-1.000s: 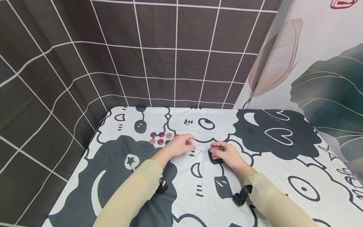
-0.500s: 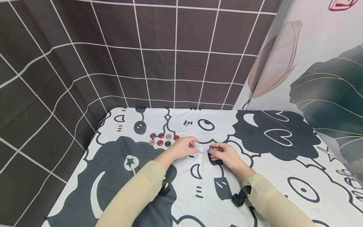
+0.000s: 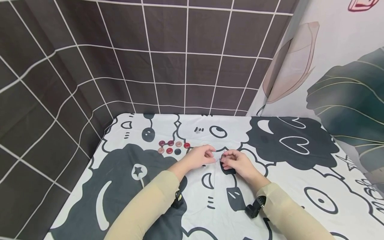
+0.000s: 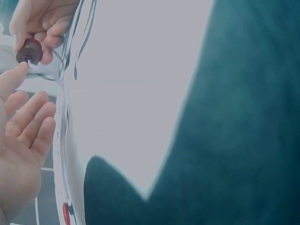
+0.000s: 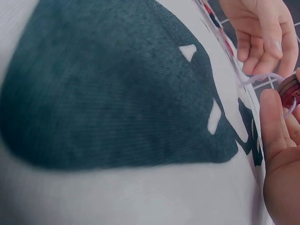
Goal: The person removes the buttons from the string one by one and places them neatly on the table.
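Note:
My right hand point(image 3: 241, 163) pinches a small stack of round buttons point(image 5: 289, 91) between thumb and fingers, above the patterned cloth. The stack shows dark red and brownish discs in the wrist views. A thin pale cord point(image 5: 263, 77) runs through the button holes and trails off beside the stack. Close by on the left is my left hand point(image 3: 200, 157), palm turned toward the buttons. Its thumb tip point(image 4: 21, 68) is right at the face of the stack, while its other fingers point(image 4: 33, 123) stay loosely extended, apart from the thumb.
Several loose buttons point(image 3: 169, 150) in red, dark red, pink and dark grey lie in two rows left of my left hand. A white cloth point(image 3: 288, 196) with dark cartoon shapes covers the table. Dark gridded fabric point(image 3: 168, 66) hangs behind and at the left.
My left hand has moved right, toward the button stack, uncovering more of the loose buttons. My right hand stays nearly in place, still holding the stack.

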The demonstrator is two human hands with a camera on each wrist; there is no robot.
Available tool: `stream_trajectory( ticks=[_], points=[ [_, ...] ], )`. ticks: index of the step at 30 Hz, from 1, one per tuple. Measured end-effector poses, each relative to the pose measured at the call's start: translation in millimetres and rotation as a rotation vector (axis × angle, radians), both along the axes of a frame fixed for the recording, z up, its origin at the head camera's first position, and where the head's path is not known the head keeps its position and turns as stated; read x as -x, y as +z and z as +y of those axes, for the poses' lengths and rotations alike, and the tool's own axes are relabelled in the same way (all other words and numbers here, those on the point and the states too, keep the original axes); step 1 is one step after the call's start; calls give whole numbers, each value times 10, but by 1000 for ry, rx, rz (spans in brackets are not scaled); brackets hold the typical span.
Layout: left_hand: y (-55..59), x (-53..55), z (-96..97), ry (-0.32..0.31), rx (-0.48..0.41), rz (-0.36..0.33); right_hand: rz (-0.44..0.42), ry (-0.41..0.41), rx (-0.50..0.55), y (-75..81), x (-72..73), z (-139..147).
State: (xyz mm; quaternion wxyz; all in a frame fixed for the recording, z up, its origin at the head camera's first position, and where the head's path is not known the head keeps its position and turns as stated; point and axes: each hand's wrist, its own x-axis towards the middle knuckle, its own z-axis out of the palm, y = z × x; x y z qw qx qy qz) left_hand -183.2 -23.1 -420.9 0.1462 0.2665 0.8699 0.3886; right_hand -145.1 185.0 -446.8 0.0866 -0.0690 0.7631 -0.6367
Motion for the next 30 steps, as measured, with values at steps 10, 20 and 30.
stream_trajectory(
  ticks=[10,20,30],
  points=[
    [-1,-18,47,-47,10,29,17,53,8,27,-26,-36],
    [10,-34,83,-55,5,22,-9,55,37,53,-49,-49],
    [22,-47,109,-95,-18,9,-9,75,75,46,-42,-70]
  ],
)
